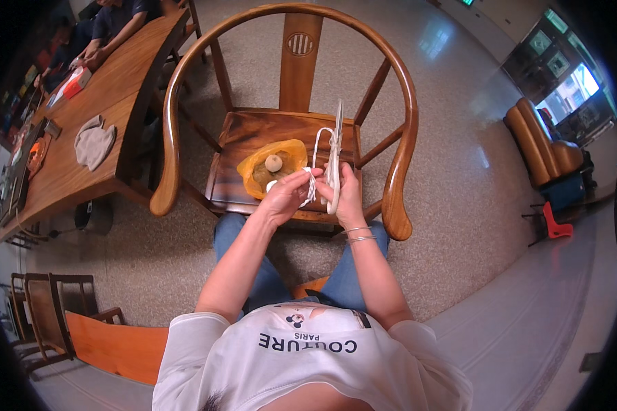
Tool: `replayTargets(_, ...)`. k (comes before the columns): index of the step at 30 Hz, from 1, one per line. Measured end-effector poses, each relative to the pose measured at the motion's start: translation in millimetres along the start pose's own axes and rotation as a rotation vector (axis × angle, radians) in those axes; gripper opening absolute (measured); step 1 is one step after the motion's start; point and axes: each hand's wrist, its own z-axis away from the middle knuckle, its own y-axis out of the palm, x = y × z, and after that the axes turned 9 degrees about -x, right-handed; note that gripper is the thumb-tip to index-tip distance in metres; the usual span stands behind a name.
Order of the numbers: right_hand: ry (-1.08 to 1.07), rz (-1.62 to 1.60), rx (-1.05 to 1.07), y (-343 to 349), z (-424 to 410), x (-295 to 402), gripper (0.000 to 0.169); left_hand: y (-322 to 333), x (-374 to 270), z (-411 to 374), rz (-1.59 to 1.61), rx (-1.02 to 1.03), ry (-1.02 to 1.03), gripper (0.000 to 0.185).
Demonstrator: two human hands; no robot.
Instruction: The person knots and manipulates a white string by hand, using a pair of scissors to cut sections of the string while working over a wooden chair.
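Over the seat of a wooden round-backed armchair point(221, 177), my left hand point(288, 192) pinches a bundle of thin white cords point(310, 187) between thumb and fingers. My right hand point(347, 198) grips a pale, narrow ring-like object point(334, 177), seen nearly edge-on, with white cord looped about it; its exact kind is unclear. Both hands nearly meet at the cords. A yellow plastic bag point(250, 169) lies open on the seat beside my left hand. It holds brownish material and a round beige ball point(273, 163); a white round thing point(271, 185) shows partly behind my left hand.
The chair's curved armrests point(171, 154) rise on both sides of my hands. At left, a long wooden table point(128, 77) carries a grey cloth point(95, 143) and a red-and-white box point(77, 83); people sit at its far end. A brown leather armchair point(532, 144) and a red chair point(556, 223) are at right.
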Motion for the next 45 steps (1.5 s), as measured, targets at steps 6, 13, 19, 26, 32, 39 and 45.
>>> replayTargets(6, 0.04, -0.045, 0.051, -3, -1, 4, 0.036, -1, -3, 2, -0.06, -0.039, 0.007, 0.024)
replayTargets(13, 0.063, -0.089, 0.061, -3, 2, 8, 0.037, -3, -5, 4, -0.092, 0.012, 0.033, 0.022)
replayTargets(19, 0.08, -0.097, 0.078, -5, 0, 8, 0.039, 8, -11, 9, -0.235, -0.044, 0.095, 0.02)
replayTargets(26, 0.09, -0.068, 0.087, -9, -4, 0, 0.042, 0, -9, 4, -0.405, -0.066, 0.094, 0.019)
replayTargets(32, 0.12, -0.074, 0.09, -11, -5, -3, 0.039, -2, -13, 4, -0.48, -0.068, 0.089, 0.02)
replayTargets(39, 0.137, -0.071, 0.107, -15, -5, -7, 0.038, 8, -12, 5, -0.389, -0.097, 0.109, 0.02)
replayTargets(45, 0.154, -0.047, 0.113, -20, 1, 2, 0.041, -7, -12, -15, -0.459, -0.049, 0.071, 0.022)
